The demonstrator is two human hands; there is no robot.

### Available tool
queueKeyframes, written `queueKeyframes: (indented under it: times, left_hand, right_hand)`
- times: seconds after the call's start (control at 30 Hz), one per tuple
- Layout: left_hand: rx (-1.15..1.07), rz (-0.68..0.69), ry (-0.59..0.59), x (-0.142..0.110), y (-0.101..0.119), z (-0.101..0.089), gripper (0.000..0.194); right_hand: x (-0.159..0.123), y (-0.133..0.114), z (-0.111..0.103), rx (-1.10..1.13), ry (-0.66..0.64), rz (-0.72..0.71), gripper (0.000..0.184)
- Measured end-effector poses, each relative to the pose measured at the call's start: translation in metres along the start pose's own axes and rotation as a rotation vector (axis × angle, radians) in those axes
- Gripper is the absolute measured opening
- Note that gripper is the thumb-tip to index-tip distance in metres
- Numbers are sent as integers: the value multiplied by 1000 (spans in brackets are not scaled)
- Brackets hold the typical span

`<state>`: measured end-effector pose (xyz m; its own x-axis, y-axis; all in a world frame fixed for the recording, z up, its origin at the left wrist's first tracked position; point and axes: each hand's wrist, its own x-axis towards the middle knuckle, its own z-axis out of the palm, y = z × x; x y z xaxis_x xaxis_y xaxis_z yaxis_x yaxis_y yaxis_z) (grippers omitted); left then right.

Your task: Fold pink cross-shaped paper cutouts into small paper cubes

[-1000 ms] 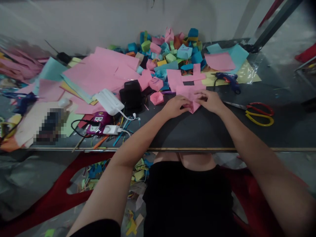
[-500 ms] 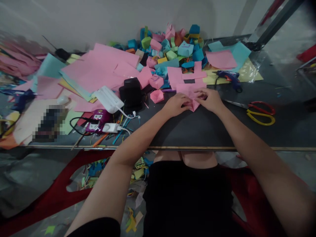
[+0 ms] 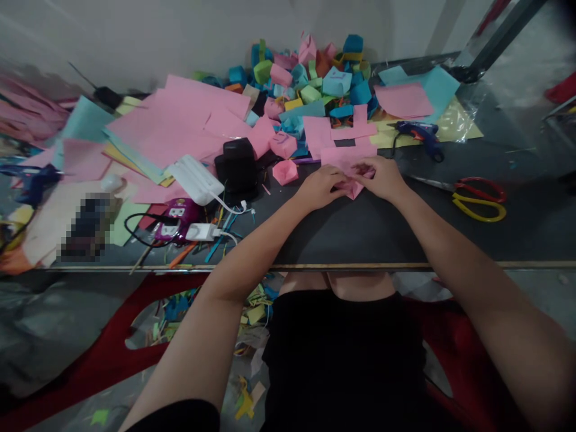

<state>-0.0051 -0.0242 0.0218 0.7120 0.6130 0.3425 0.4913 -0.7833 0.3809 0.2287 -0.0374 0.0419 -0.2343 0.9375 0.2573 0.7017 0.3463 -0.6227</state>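
Observation:
A small piece of folded pink paper [image 3: 354, 190] lies on the dark table between my two hands, its pointed end toward me. My left hand [image 3: 324, 187] grips its left side, fingers curled and thumb pressed in. On the other side my right hand [image 3: 379, 178] pinches the paper with thumb and fingertips. Part of the folds is hidden under my fingers. Just beyond lies a flat pink sheet [image 3: 346, 156]. Left of my left hand sits a small open pink paper cup [image 3: 285, 172], near a pink folded paper box [image 3: 283, 144] with a drawn purple mark.
Scissors [image 3: 479, 198] with red and yellow handles lie to the right, below a blue glue gun [image 3: 420, 135]. Many coloured paper boxes [image 3: 310, 93] are heaped at the back. Leftward are pink sheets [image 3: 180, 120], a black block [image 3: 236, 171], a white adapter [image 3: 197, 180] and a purple power socket [image 3: 177, 216].
Both hands stay on the folded pink paper, with only slight finger movement. The whole view has shifted a little; the things on the table look otherwise unchanged.

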Motion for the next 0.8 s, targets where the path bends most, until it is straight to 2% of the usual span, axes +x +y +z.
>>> queueKeyframes:
  times: [0.27,0.47,0.6,0.7,0.8]
  left_hand:
    - [-1,-43,-6,0,1,0,29]
    - [45,-22,4,0,2,1,28]
    - [75,98,-10,0,7,-2,25]
    - [109,222,-65,0,14,-5,31]
    - [169,285,-115,-2,20,-10,35]
  right_hand:
    - [0,-4,-1,41,-17,42,25]
    - [-1,-7,-1,32,-20,58,23]
    - [0,-6,0,20,-21,51,22]
    - [1,-3,0,-3,-25,28,22]
    - [1,1,2,-25,-22,1,21]
